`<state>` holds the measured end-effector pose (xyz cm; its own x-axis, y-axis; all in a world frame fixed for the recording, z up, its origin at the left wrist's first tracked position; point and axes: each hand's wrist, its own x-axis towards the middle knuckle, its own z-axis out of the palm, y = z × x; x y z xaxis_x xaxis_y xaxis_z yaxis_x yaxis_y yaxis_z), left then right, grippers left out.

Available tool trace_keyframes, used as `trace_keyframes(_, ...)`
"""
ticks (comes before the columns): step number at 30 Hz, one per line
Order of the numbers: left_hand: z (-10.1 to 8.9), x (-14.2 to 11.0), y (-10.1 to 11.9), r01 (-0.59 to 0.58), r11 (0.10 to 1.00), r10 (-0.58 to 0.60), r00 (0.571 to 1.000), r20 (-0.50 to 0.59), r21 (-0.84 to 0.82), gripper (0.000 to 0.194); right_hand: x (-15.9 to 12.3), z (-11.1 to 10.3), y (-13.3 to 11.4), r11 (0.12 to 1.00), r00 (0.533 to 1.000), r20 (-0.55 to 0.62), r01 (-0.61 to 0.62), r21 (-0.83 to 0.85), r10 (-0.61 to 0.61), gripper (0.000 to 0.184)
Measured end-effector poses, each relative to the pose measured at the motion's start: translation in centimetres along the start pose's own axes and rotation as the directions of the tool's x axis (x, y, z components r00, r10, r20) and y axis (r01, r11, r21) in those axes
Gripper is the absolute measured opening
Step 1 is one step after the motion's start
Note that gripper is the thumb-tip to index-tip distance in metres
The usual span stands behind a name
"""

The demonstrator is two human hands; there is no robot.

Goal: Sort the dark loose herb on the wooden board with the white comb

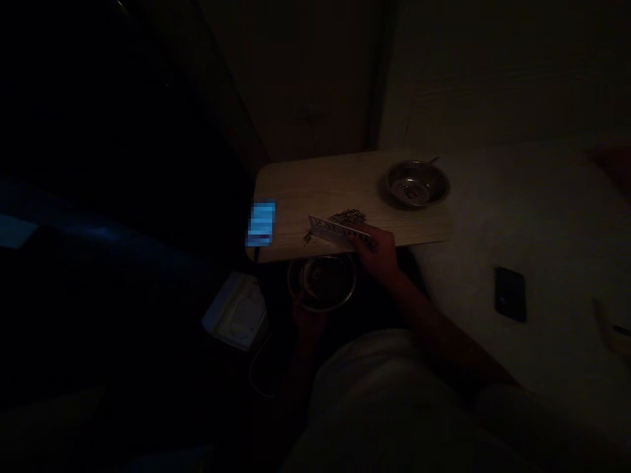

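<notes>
Head view, dim light. We noted the right hand [378, 253] pinching the near-right end of a flat slotted strip [326, 228] between thumb and fingers, over the wooden tabletop [305, 187]. The strip's long axis ran from far left to near right, its free end just beside a small scatter of dark grains [308, 237]. The main pile of dark grains [351, 215] lay on the tabletop, far and left of the right hand, on the strip's far side; of the two hands, the right was nearer. We could not tell whether the strip touched wood.

We recorded the left hand [309, 318] at the near rim of a round metal bowl [345, 282], just beyond the tabletop's near edge; shadow hid the fingers, so we could not tell how they closed. The strip thus lay between pile and bowl. Far right on the tabletop we logged a second metal bowl [440, 190]; at the left end, a lit screen [261, 223].
</notes>
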<state>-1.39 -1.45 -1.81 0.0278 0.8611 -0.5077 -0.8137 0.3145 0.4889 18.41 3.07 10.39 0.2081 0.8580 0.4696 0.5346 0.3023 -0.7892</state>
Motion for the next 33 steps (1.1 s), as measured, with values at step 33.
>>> trace_keyframes(33,-0.1,0.2,-0.1,0.011,1.000,-0.010,1.000,0.017,-0.019,0.041,-0.9,1.5,-0.3,0.998,0.988,0.137,0.068,0.000,-0.067,0.023)
